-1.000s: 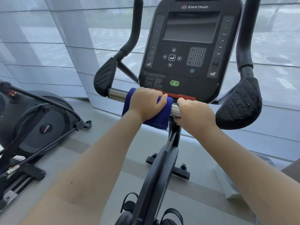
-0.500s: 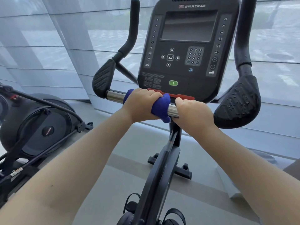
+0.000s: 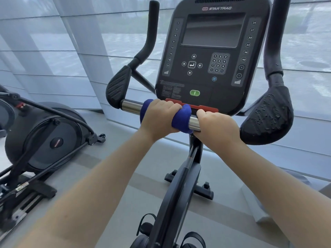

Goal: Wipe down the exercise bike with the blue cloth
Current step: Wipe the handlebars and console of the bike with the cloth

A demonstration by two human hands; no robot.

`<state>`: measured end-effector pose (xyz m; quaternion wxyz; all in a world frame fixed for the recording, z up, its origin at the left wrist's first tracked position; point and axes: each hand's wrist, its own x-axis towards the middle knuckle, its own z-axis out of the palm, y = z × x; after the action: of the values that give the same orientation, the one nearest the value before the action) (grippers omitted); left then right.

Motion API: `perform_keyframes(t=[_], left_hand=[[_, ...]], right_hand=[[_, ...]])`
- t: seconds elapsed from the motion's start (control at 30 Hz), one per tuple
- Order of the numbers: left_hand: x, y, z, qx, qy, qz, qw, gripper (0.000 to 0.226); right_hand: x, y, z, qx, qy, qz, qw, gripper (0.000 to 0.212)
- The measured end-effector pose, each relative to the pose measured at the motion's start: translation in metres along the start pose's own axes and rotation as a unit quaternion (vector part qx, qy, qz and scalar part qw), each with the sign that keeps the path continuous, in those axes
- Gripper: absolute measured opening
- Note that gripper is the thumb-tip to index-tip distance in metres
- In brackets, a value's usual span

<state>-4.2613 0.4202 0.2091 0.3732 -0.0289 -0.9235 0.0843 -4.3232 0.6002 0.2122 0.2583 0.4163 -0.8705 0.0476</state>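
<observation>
Black plastic and chrome make up the exercise bike (image 3: 179,185) in front of me. The biggest risk I see is rubbing only one short stretch while the console (image 3: 211,51), both textured pads and the upright horns go unwiped. The right pad (image 3: 266,115) is flecked with droplets or peeling rubber, I cannot tell which, and fabric could snag there. The green button (image 3: 194,93) sits just above my knuckles, so a careless upward swipe might press it. On the chrome bar (image 3: 131,107) my left hand (image 3: 159,119) grips the blue cloth (image 3: 181,119), fingers (image 3: 168,105) curled over the top and pressed together, thumb hidden underneath. If that grip loosens, I judge the cloth would skate round the smooth metal instead of scrubbing it, or drop to the floor. My right hand (image 3: 216,126) grips the bare bar close by, its fingers curled over with the tips out of sight. It blocks the way rightward and would leave fresh prints. The cloth is deep blue, thick and soft-looking, wrapped snugly round the bar just below the console's red strip (image 3: 206,107). It bulges in a rounded fold between my hands, a sliver of chrome separating it from the right one.
</observation>
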Motion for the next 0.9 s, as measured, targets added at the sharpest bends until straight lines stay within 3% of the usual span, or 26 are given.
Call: perform_keyframes(t=[0.03,0.1,0.17,0.27,0.37,0.5,0.73,0.9], left_hand=[[-0.006,0.004,0.007,0.013,0.068,-0.011,0.998,0.025],[-0.008,0.005,0.014,0.015,0.105,-0.022,0.994,0.025],[-0.002,-0.001,0.009,0.005,0.051,0.006,0.999,0.027],[0.008,-0.005,-0.008,-0.009,-0.098,0.026,0.995,0.046],[0.012,0.002,-0.019,0.003,-0.139,0.011,0.990,0.060],[0.008,0.005,-0.017,0.017,-0.122,-0.003,0.992,0.064],[0.004,0.024,-0.011,-0.031,-0.082,-0.018,0.996,0.078],[0.013,0.056,-0.008,-0.063,-0.057,-0.001,0.996,0.078]], right_hand=[[-0.001,0.000,0.000,-0.002,-0.003,0.001,1.000,0.031],[-0.001,0.001,0.000,-0.003,-0.007,0.004,1.000,0.031],[-0.001,0.000,-0.002,0.005,-0.008,0.000,1.000,0.032],[-0.002,0.000,-0.006,0.003,-0.012,-0.015,1.000,0.028],[0.000,0.002,-0.014,0.011,-0.053,-0.015,0.998,0.026],[-0.001,0.006,-0.028,0.034,-0.130,-0.021,0.991,0.040],[-0.020,0.042,-0.073,0.073,-0.135,-0.069,0.986,0.052],[-0.024,0.066,-0.077,0.097,-0.133,-0.077,0.983,0.047]])
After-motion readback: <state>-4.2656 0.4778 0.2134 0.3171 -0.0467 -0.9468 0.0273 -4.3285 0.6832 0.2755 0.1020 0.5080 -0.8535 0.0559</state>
